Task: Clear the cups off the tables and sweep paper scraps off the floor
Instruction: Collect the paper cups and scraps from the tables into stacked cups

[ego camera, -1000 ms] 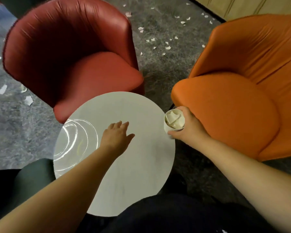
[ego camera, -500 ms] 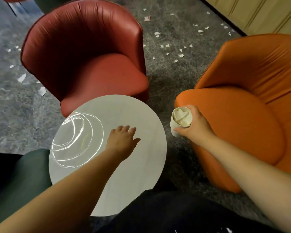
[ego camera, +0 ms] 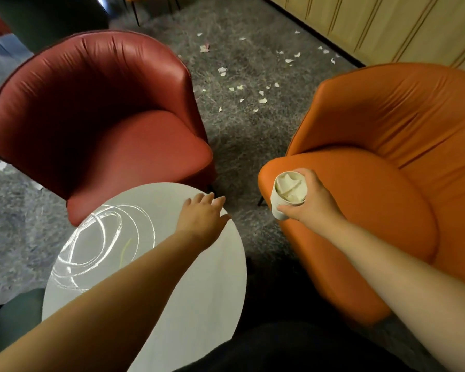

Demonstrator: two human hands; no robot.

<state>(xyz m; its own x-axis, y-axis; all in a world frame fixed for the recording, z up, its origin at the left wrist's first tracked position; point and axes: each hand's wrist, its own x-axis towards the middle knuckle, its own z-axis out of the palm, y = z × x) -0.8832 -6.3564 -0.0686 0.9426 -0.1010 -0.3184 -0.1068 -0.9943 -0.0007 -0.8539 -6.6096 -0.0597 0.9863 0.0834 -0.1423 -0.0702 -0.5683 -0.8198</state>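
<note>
- Cup (ego camera: 279, 208): white paper, stuffed with crumpled paper (ego camera: 290, 187), held upright in the air over the near-left edge of the orange chair (ego camera: 387, 183), off the counter (ego camera: 199, 291) and to its right.
- Right hand (ego camera: 313, 201): fingers and thumb curled round the cup's side, gripping it near the rim.
- Left hand (ego camera: 203, 214): fingers straight and slightly spread, palm down, holding nothing; it lies over the far-right edge of the counter, and whether it touches the top cannot be told.
- Counter: round, white, glossy, with ring-shaped light reflections on its left half; it sits near, between the two chairs.
- Red chair (ego camera: 97, 119): far left, its seat front just beside the counter's far edge.
- Orange chair: right side of the scene, well apart from the red one.
- Scraps (ego camera: 263, 100): small white bits of paper scattered on the grey carpet (ego camera: 239, 135) in the far gap between the chairs; a few more lie at the far left, by the red chair.
- Wall (ego camera: 387, 22): pale wooden panels run along the far right.
- Dark clothing (ego camera: 293, 353) of the person fills the near bottom edge.
</note>
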